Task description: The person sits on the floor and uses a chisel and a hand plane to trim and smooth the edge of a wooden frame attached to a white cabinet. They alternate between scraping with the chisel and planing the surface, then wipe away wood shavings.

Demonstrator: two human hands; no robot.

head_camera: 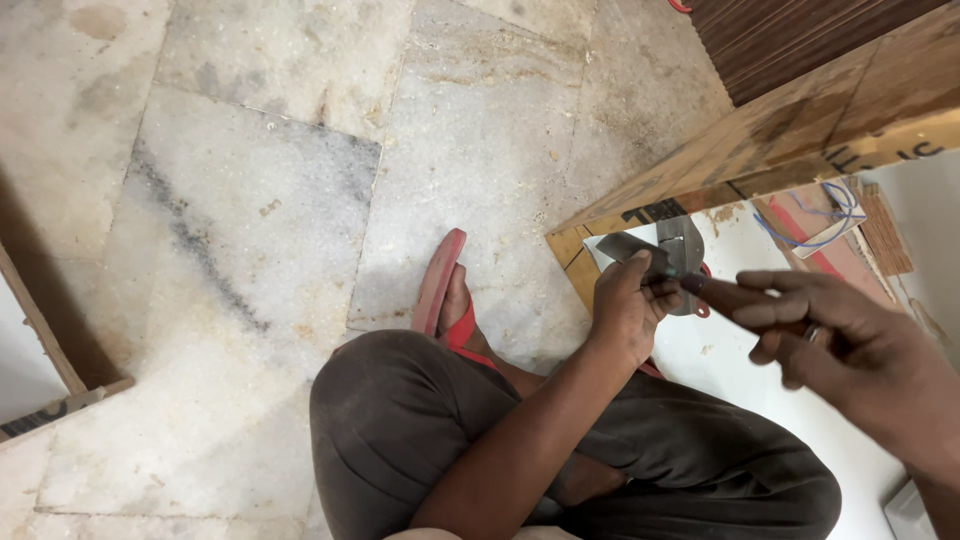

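Note:
My left hand grips a grey metal hinge and holds it against the corner of a wooden board that stands on edge. My right hand is blurred, with a ring on one finger. Its fingers are stretched out close together, their tips just beside the hinge and the left hand's fingers. Whether they pinch something small cannot be made out. Under both hands lies a white panel.
I sit on a marble floor in dark trousers, with a red sandal on my foot. Blue and red wires lie behind the board. A wooden frame edge is at the left.

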